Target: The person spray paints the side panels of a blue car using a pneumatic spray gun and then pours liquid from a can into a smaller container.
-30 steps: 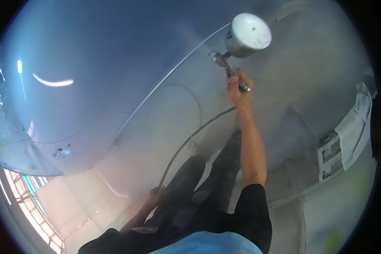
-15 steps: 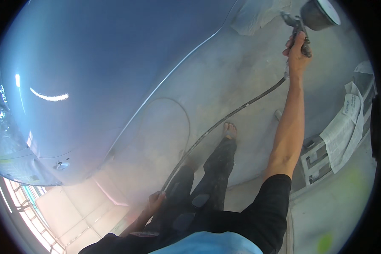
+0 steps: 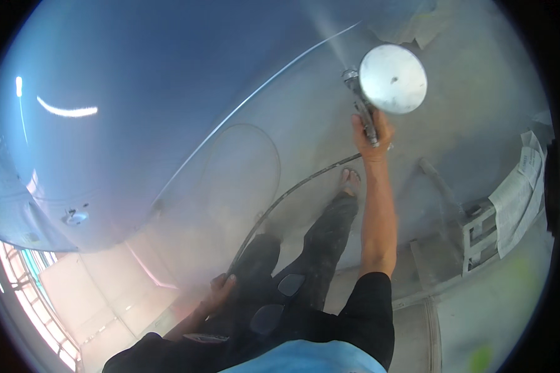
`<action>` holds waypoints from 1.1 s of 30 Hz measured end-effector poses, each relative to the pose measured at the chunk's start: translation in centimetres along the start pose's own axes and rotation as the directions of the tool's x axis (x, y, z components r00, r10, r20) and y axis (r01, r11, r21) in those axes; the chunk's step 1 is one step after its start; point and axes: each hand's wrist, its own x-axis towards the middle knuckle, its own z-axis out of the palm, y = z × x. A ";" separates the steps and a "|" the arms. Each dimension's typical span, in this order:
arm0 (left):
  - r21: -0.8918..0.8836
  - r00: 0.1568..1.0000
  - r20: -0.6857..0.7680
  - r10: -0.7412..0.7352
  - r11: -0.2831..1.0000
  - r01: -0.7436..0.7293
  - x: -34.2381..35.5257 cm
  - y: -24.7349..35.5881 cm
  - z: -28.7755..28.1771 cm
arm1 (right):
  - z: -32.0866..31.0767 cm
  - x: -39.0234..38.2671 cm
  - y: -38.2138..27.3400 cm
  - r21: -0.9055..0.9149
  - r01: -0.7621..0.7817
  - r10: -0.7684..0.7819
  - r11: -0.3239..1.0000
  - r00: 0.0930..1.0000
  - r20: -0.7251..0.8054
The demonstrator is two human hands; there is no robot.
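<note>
My right hand [image 3: 376, 133] is closed round the handle of a spray gun [image 3: 365, 118], its arm stretched forward. A round cup with a pale lid [image 3: 393, 79] tops the gun. Mist streams from the nozzle toward a glossy blue car body panel [image 3: 168, 81], which fills the left and far side. From the gun's base a dark air hose [image 3: 305, 180] curves down to my left hand [image 3: 221, 290]. That hand is wrapped round the hose beside my left thigh.
To the right stands a metal frame rack [image 3: 473, 245] with paper sheeting [image 3: 519, 199] draped over it. Masking sheet [image 3: 410, 25] shows at the far edge. Faint hose loops lie on the hazy floor [image 3: 249, 174], and my bare foot [image 3: 350, 180] stands there.
My right hand has swung the spray gun left and closer to me, and its cup lid now faces up into view. Mist now shows at the nozzle. The left hand keeps its hold on the hose.
</note>
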 end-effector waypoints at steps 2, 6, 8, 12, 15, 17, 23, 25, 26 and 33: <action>-0.074 0.997 -0.030 -0.064 0.995 0.062 -0.1 -2.4 -0.5 | 2.4 -2.9 -2.6 0.058 0.058 -0.059 0.997 0.998 0.020; -0.009 0.977 -0.035 -0.210 0.978 0.209 0.3 -11.4 -1.7 | 7.9 -9.3 -6.4 0.181 0.108 -0.129 0.978 0.986 0.106; -0.064 0.968 -0.104 -0.226 0.973 0.221 0.0 -13.6 -1.4 | 10.5 -13.7 -7.5 0.219 0.079 -0.115 0.973 0.981 0.154; -0.166 0.985 -0.030 -0.167 0.973 0.160 -0.1 -12.2 -3.6 | 15.3 -21.1 -9.6 0.293 0.093 -0.177 0.952 0.945 0.276; -0.186 0.987 -0.029 -0.159 0.971 0.151 -0.4 -11.8 -4.8 | 18.3 -24.3 -13.0 0.295 0.047 -0.165 0.954 0.905 0.391; -0.221 0.984 -0.001 -0.180 0.960 0.175 -0.2 -12.9 -4.7 | 20.1 -25.7 -15.9 0.283 -0.023 -0.117 0.959 0.875 0.470; -0.210 0.971 -0.009 -0.238 0.950 0.231 0.6 -14.1 -4.5 | 22.6 -27.9 -20.3 0.433 -0.241 -0.046 0.869 0.831 0.554; -0.215 0.977 -0.049 -0.206 0.958 0.191 0.4 -14.8 -4.3 | 21.4 -27.6 -19.9 0.416 -0.342 0.019 0.843 0.791 0.612; -0.200 0.978 -0.047 -0.202 0.961 0.189 0.6 -16.0 -4.2 | 20.9 -27.2 -19.4 0.394 -0.434 0.071 0.810 0.740 0.669; -0.175 0.987 0.013 -0.161 0.971 0.161 0.3 -10.4 -3.5 | 14.1 -18.1 -11.5 0.454 -0.460 0.235 0.763 0.852 0.468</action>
